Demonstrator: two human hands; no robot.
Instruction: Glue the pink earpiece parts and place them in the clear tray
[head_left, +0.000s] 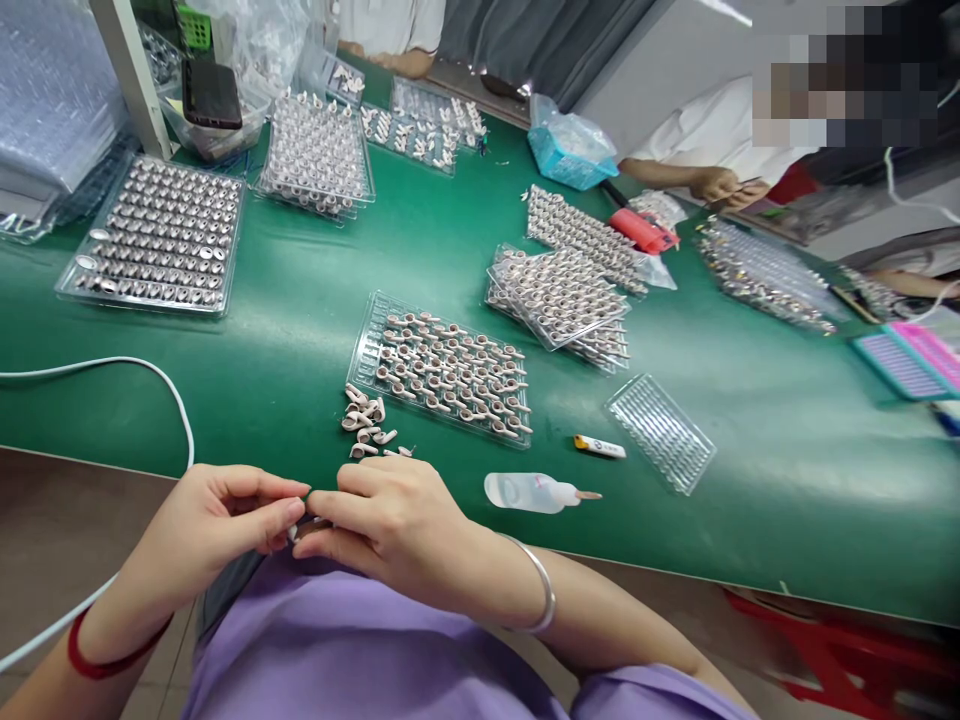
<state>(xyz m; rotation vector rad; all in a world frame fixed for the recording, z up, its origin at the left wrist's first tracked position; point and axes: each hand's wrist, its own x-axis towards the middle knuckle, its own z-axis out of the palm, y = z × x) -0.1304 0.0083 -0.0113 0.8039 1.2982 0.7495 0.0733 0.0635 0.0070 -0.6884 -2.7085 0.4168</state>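
My left hand (240, 510) and my right hand (390, 515) meet at the table's front edge, fingertips pinched together. Between them is a small whitish earbud shell (292, 534), mostly hidden by the fingers. Just beyond my right hand lies a loose pile of earbud shells (364, 412) with short stems. Behind the pile, a clear plastic tray (365, 345) holds rows of similar shells, its left end unfilled. To the right of my right hand, a translucent squeeze bottle (525, 492) lies on its side, its narrow tip pointing right.
On the green table (300, 300) are a glue-stick-like white tube (600, 447), a bare clear tray (661, 432), stacked filled trays (559, 300) and another filled tray (154, 235). A white cable (150, 365) runs at left. Co-workers' hands (724, 188) work across the table.
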